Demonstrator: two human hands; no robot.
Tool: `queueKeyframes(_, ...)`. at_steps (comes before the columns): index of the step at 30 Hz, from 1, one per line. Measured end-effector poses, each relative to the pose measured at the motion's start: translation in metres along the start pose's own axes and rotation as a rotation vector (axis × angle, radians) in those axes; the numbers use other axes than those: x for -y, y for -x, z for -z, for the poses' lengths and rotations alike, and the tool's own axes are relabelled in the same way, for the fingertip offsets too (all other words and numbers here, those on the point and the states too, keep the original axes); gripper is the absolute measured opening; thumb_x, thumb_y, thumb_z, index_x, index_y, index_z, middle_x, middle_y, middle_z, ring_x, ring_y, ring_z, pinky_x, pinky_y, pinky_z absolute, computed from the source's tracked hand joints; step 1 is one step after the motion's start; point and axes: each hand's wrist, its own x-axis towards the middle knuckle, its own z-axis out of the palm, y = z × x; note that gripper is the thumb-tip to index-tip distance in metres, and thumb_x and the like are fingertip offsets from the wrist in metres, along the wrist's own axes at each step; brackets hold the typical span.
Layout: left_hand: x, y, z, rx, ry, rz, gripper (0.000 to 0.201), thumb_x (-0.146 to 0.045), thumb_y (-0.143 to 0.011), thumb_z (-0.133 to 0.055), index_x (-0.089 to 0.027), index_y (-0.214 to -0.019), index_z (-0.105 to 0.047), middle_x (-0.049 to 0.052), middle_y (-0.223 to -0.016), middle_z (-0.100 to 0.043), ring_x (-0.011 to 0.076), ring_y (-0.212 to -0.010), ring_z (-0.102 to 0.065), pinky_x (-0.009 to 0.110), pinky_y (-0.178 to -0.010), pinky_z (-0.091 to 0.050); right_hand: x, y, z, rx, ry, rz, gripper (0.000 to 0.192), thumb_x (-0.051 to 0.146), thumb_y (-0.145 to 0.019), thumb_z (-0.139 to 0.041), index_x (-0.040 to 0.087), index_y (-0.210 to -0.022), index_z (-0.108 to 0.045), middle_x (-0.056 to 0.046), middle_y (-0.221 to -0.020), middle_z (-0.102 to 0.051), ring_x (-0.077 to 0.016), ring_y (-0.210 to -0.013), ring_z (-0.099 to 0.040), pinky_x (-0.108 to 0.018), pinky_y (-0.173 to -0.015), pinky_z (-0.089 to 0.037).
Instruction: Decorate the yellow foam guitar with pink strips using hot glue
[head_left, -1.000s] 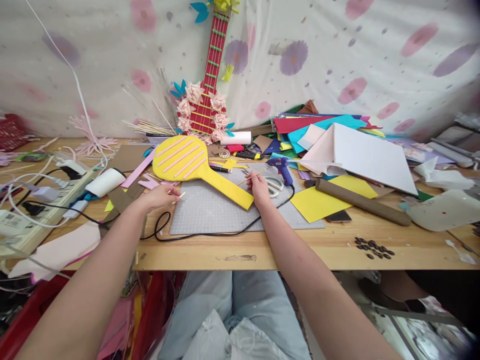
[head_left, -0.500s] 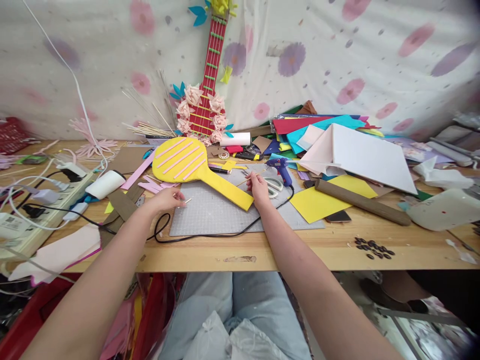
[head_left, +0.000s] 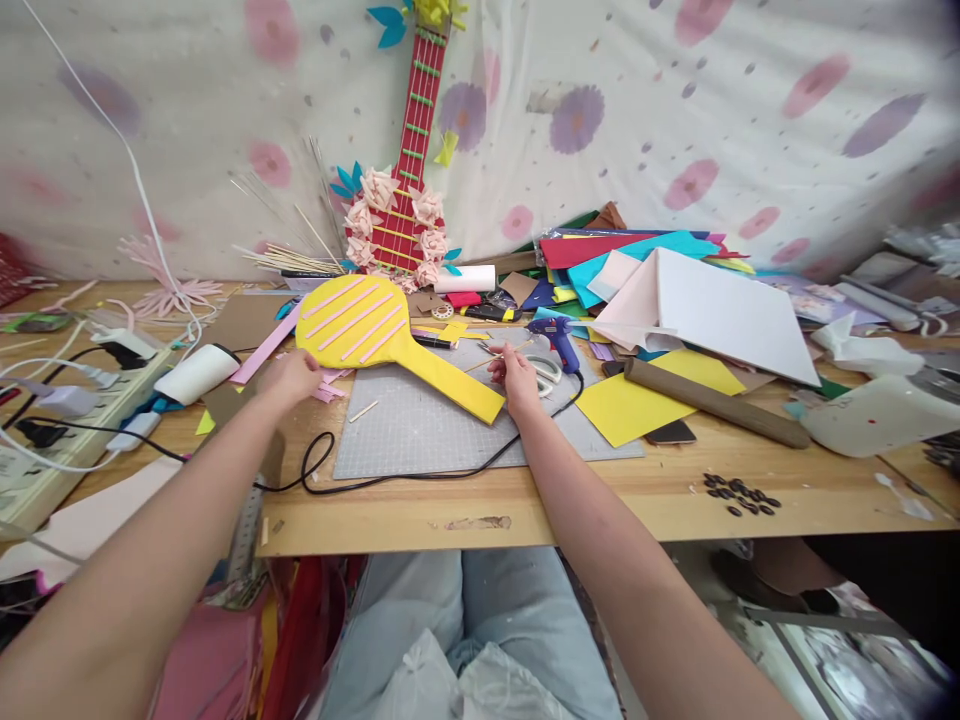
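My left hand [head_left: 289,378] rests on loose pink foam strips [head_left: 327,388] beside the left edge of the grey cutting mat [head_left: 420,435]; it grips nothing that I can see. A short wooden stick piece [head_left: 364,411] lies alone on the mat just right of that hand. A yellow foam paddle shape [head_left: 375,325] with pink stripes lies across the mat's far left corner. My right hand [head_left: 515,376] pinches a thin wooden stick [head_left: 486,362] just beyond the paddle's handle end.
A blue glue gun [head_left: 556,336] and scissors [head_left: 547,371] lie right of my right hand, the gun's black cord [head_left: 420,473] looping along the mat's front. Coloured paper stack [head_left: 645,260], brown roll [head_left: 712,402], power strip [head_left: 67,420], red foam guitar [head_left: 401,215] against the wall.
My left hand let go of the short stick piece, which now lies on the mat, and moved left and back to the pink strips. The right hand barely moved.
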Motion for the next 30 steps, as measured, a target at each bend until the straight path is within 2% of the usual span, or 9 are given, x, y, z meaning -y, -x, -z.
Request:
queueKeyframes(2,0.012,-0.014,0.015,0.069,-0.317,0.052,0.023,-0.026,-0.069,-0.053,-0.018,-0.089,-0.060,0.012,-0.086,-0.066,0.0310,-0.087,-0.058,0.039,-0.071,-0.041,-0.002,-0.002,0.000,-0.007,0.017,0.027,0.044,0.061,-0.071,-0.052,0.017,-0.067,-0.058,0.004,-0.048,-0.048,-0.0052,-0.041,-0.038,-0.020,-0.042,-0.033)
queueKeyframes(5,0.019,-0.030,0.028,0.215,-0.458,0.013,0.043,-0.024,-0.070,-0.052,-0.024,-0.114,-0.055,0.011,-0.100,-0.065,0.0315,-0.092,-0.058,0.038,-0.073,-0.041,-0.005,-0.004,0.001,-0.001,0.075,0.069,0.047,0.063,-0.071,-0.050,0.018,-0.058,-0.051,0.007,-0.043,-0.038,-0.0046,-0.038,-0.032,-0.020,-0.039,-0.027)
queueKeyframes(8,0.018,-0.035,0.026,0.308,-0.586,-0.031,0.047,-0.027,-0.078,-0.042,-0.030,-0.125,-0.046,0.011,-0.110,-0.063,0.0295,-0.095,-0.058,0.038,-0.075,-0.041,-0.007,-0.005,0.002,0.013,0.118,0.068,0.045,0.062,-0.070,-0.051,0.018,-0.060,-0.050,0.008,-0.043,-0.035,-0.0044,-0.037,-0.029,-0.020,-0.038,-0.023)
queueKeyframes(12,0.016,-0.036,0.020,0.317,-0.638,-0.075,0.040,-0.030,-0.082,-0.036,-0.022,-0.120,-0.048,0.013,-0.113,-0.060,0.0268,-0.094,-0.057,0.035,-0.076,-0.041,-0.007,-0.005,0.002,0.026,0.126,0.088,0.044,0.062,-0.070,-0.051,0.018,-0.068,-0.054,0.008,-0.045,-0.039,-0.0050,-0.038,-0.031,-0.020,-0.040,-0.026)
queueKeyframes(18,0.014,-0.032,0.024,0.352,-0.743,-0.275,0.034,-0.029,-0.074,-0.052,-0.018,-0.106,-0.055,0.013,-0.111,-0.061,0.0289,-0.096,-0.056,0.036,-0.077,-0.040,0.004,-0.001,0.001,0.035,0.259,0.186,0.043,0.059,-0.075,-0.046,0.017,-0.071,-0.057,0.006,-0.043,-0.040,-0.0073,-0.040,-0.035,-0.021,-0.044,-0.030)
queueKeyframes(22,0.009,-0.028,0.024,0.367,-0.761,-0.319,0.022,-0.025,-0.071,-0.055,-0.019,-0.092,-0.059,0.010,-0.108,-0.062,0.0260,-0.094,-0.056,0.033,-0.076,-0.040,0.023,-0.001,-0.003,-0.038,0.607,0.260,0.040,0.052,-0.076,-0.047,0.017,-0.061,-0.058,0.003,-0.046,-0.045,-0.0102,-0.047,-0.042,-0.024,-0.049,-0.029)
queueKeyframes(25,0.011,-0.029,0.026,0.336,-0.746,-0.346,0.017,-0.030,-0.074,-0.054,-0.020,-0.086,-0.060,0.008,-0.101,-0.063,0.0235,-0.087,-0.056,0.031,-0.073,-0.039,0.037,-0.010,-0.009,0.022,0.936,0.171,0.037,0.048,-0.076,-0.050,0.017,-0.060,-0.061,0.000,-0.053,-0.054,-0.0141,-0.055,-0.050,-0.025,-0.053,-0.031)
queueKeyframes(28,0.018,-0.032,0.032,0.236,-0.662,-0.398,0.019,-0.032,-0.077,-0.047,-0.022,-0.080,-0.062,0.007,-0.096,-0.063,0.0224,-0.081,-0.058,0.028,-0.068,-0.038,0.042,-0.023,-0.014,0.088,1.136,0.054,0.029,0.044,-0.074,-0.055,0.017,-0.077,-0.066,-0.004,-0.067,-0.063,-0.0192,-0.069,-0.057,-0.027,-0.059,-0.036)
queueKeyframes(30,0.020,-0.032,0.039,0.155,-0.597,-0.418,0.021,-0.032,-0.078,-0.044,-0.023,-0.079,-0.063,0.007,-0.091,-0.063,0.0229,-0.080,-0.059,0.027,-0.063,-0.036,0.039,-0.029,-0.016,0.064,1.166,0.073,0.034,0.041,-0.072,-0.059,0.017,-0.096,-0.064,-0.007,-0.079,-0.066,-0.0213,-0.077,-0.059,-0.029,-0.063,-0.038)
